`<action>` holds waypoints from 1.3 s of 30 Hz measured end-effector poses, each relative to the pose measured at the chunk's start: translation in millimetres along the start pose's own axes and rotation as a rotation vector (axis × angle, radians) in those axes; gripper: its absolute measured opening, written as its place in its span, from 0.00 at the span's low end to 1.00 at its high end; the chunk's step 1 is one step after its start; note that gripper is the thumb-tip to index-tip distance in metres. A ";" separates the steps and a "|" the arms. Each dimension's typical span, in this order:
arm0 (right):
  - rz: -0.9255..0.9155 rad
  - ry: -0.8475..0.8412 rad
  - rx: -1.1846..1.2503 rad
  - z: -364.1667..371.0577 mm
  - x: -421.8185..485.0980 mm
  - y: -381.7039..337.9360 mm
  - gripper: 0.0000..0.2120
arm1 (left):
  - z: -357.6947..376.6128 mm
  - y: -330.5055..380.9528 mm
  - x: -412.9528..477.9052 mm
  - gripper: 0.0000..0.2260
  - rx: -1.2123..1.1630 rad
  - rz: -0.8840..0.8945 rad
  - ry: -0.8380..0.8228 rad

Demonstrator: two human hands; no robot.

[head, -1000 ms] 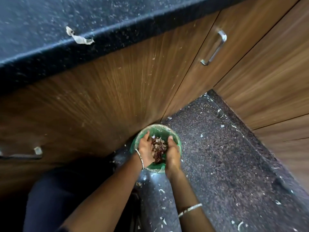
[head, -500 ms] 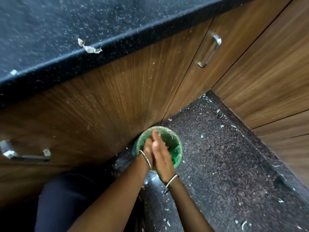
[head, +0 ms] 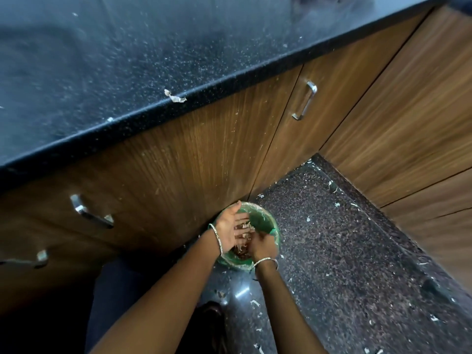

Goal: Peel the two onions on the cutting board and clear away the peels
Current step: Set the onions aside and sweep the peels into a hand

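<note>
Looking down through the head camera, one sees the dry brown-red and pale onion peels [head: 242,252] lying in a round green plastic bin [head: 265,216], which stands on the floor at 6 o'clock from the middle of the picture, against the cabinet. The peels are a loose, crumpled heap of thin flakes. The heap has no single long axis and points in no one direction. A few flakes also sit between the two hands.

The left hand [head: 230,229] is over the 9 o'clock side of the bin, palm turned toward 3 o'clock, its fingers [head: 241,217] straight and a little spread. The right hand [head: 263,245] is at the 5 o'clock side, its back toward the camera. Its fingers are bent toward the left palm, but blur hides whether they pinch a peel. Each wrist carries a thin silver bangle [head: 217,237].

One small pale peel scrap [head: 175,97] lies on the front edge of the black speckled stone countertop [head: 122,62], at 11 o'clock. Its long axis runs from 10 to 4 o'clock.

Brown wooden cabinet doors [head: 204,154] have a metal bar handle [head: 306,99]. The dark speckled granite floor [head: 344,251] carries scattered white bits.
</note>
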State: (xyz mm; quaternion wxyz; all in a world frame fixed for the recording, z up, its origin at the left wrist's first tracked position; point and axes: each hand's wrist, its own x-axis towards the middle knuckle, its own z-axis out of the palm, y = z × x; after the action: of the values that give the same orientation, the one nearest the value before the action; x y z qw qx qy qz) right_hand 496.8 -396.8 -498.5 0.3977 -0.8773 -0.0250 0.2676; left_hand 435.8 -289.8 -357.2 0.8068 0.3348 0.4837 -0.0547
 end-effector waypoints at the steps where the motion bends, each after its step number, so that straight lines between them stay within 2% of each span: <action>1: -0.012 0.074 0.026 -24.3 -31.8 -38.2 0.13 | -2.9 2.7 -10.4 0.22 0.067 0.026 -0.001; 3: -0.152 0.134 0.094 -56.6 -67.3 -81.5 0.09 | -5.6 6.7 -27.3 0.18 0.156 0.090 0.020; 5: -0.253 0.103 0.137 -63.3 -86.1 -101.0 0.07 | -9.6 9.3 -49.6 0.14 0.221 0.202 0.080; 9: -0.400 0.119 0.301 -71.0 -132.5 -142.2 0.07 | -35.8 10.1 -99.7 0.07 0.413 0.464 0.140; 13: -0.588 0.056 0.366 -66.7 -188.8 -180.6 0.06 | -65.3 20.9 -166.5 0.10 0.538 0.816 0.314; 16: -0.769 0.007 0.379 -63.3 -241.6 -210.0 0.11 | -88.5 29.6 -226.8 0.10 0.515 1.005 0.447; 25: -1.071 -0.122 0.462 -39.0 -366.3 -275.5 0.11 | -155.2 19.4 -351.7 0.07 0.364 1.294 0.616; 31: -1.195 -0.243 0.410 4.5 -427.4 -316.7 0.12 | -226.5 12.2 -419.9 0.06 0.337 1.359 0.808; 39: -1.361 -0.430 0.188 81.3 -467.6 -397.4 0.06 | -331.1 42.1 -477.3 0.07 0.174 1.382 1.077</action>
State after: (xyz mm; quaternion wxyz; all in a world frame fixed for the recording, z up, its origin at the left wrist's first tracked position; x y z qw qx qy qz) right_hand 124.0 -190.1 -49.5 0.5363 -0.5572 -0.6209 0.1282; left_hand -44.2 -173.5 -48.6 0.2932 0.5931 0.4818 0.5746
